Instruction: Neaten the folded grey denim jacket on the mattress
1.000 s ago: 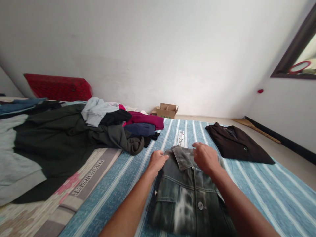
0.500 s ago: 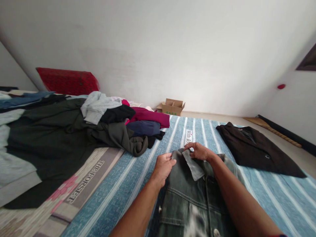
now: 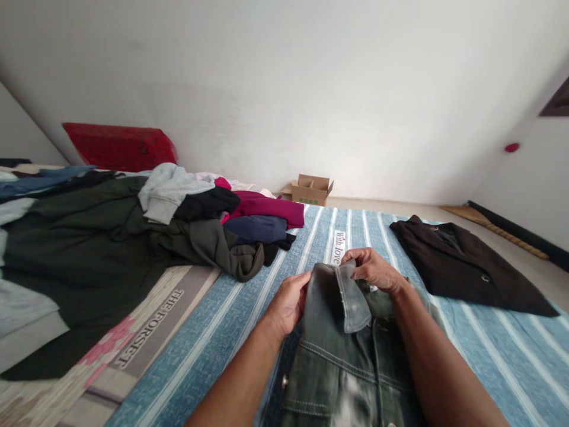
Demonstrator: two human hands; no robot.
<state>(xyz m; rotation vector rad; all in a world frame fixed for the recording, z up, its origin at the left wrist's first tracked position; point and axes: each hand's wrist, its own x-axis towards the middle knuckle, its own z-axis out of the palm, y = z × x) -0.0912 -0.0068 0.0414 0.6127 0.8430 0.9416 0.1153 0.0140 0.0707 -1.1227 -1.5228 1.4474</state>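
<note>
A dark grey-green denim jacket [image 3: 329, 350] with white stitching and metal buttons lies front up before me on the striped blue sheet. My left hand [image 3: 290, 301] grips its left shoulder edge, thumb on top and fingers partly hidden behind the cloth. At the neck, my right hand [image 3: 373, 270] pinches the collar [image 3: 354, 301], whose pointed flap hangs down over the jacket's front. The lower part of the jacket runs out of view at the bottom.
A folded dark brown garment [image 3: 466, 264] lies at the right. Heaped clothes [image 3: 111, 219] cover the left side, beside a mat printed with letters [image 3: 151, 329]. An open cardboard box [image 3: 311, 190] and a red case-like object [image 3: 122, 147] stand by the wall.
My right hand has shifted slightly right with the collar, which now stands up more and shows more of its flap. My left hand stays at the shoulder edge, slightly further left.
</note>
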